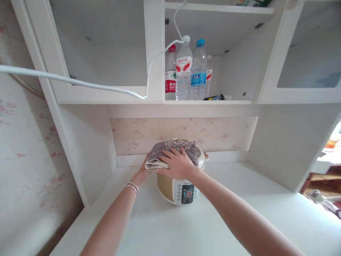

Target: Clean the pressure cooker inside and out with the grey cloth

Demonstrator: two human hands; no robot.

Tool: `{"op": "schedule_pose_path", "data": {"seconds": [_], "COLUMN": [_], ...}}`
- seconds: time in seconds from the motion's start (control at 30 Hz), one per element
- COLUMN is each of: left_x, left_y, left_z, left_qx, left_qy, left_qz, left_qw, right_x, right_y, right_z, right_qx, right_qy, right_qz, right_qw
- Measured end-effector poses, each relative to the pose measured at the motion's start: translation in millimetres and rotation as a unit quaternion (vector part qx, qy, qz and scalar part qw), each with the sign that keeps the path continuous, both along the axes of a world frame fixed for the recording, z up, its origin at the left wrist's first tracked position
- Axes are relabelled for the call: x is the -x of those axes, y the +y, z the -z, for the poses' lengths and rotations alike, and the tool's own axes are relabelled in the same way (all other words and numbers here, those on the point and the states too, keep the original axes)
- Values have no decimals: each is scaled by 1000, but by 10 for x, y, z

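A folded grey-purple cloth (pixel 160 149) with a pale pattern and a cream edge lies over the top of a rice cooker (pixel 165 186), a white and gold one with a control panel on its front. My left hand (pixel 144 168) holds the cloth's left end from the side and below; most of its fingers are hidden by the cloth. Flat on top of the cloth rests my right hand (pixel 177 164), fingers stretched and spread, its thumb along the front edge. The cloth covers most of the cooker's lid.
The cooker stands on a white counter (pixel 149 227) between side panels. Overhead is a white cabinet with several plastic bottles (pixel 183 76) on its open shelf. A white cable (pixel 106 87) crosses the view at upper left. Flowered wallpaper (pixel 226 133) lines the back.
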State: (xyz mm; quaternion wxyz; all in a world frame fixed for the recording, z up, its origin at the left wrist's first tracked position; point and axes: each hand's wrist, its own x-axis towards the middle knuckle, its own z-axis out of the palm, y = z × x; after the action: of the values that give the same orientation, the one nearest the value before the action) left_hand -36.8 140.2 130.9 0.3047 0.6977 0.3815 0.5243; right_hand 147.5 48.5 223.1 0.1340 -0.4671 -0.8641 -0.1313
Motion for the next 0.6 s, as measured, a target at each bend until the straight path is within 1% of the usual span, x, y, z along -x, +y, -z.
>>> {"op": "schedule_pose_path", "data": {"seconds": [0.07, 0.17, 0.2, 0.27, 0.3, 0.33, 0.37, 0.4, 0.43, 0.47, 0.5, 0.57, 0.6], "left_x": [129, 306, 328, 271, 187, 72, -66, -214, -360, -492, -601, -735, -761], "left_y": [28, 69, 54, -47, -130, -226, -325, -417, -492, -542, -565, -524, -469], "left_z": [-132, -413, -518, -722, -810, -879, -925, -944, -936, -905, -855, -729, -669], "left_qx": [32, 66, 65, 29, -7, -47, -88, -120, -128, -118, -96, -43, -26], "left_qy": [7, 14, 14, 34, 67, 106, 138, 163, 179, 191, 196, 188, 178], "left_qz": [-16, -107, -139, -178, -189, -184, -161, -131, -104, -78, -66, -79, -98], "left_qw": [999, 992, 988, 983, 980, 976, 973, 971, 970, 971, 974, 978, 979], "right_x": [-5, -37, -43, -44, -40, -37, -37, -46, -67, -104, -160, -330, -442], "right_y": [16, -1, -7, -13, -14, -17, -25, -41, -70, -112, -170, -323, -409], "right_z": [-8, -17, -21, -30, -32, -31, -25, -11, 13, 51, 106, 284, 411], "right_qx": [10, 21, 24, 24, 19, 10, -2, -19, -40, -65, -93, -145, -161], "right_qy": [4, 2, 1, 5, 15, 35, 66, 109, 162, 219, 276, 367, 398], "right_qz": [-6, -6, -4, -5, -12, -21, -30, -36, -37, -35, -28, -4, 15], "right_qw": [1000, 1000, 1000, 1000, 1000, 999, 997, 993, 985, 973, 956, 919, 903]}}
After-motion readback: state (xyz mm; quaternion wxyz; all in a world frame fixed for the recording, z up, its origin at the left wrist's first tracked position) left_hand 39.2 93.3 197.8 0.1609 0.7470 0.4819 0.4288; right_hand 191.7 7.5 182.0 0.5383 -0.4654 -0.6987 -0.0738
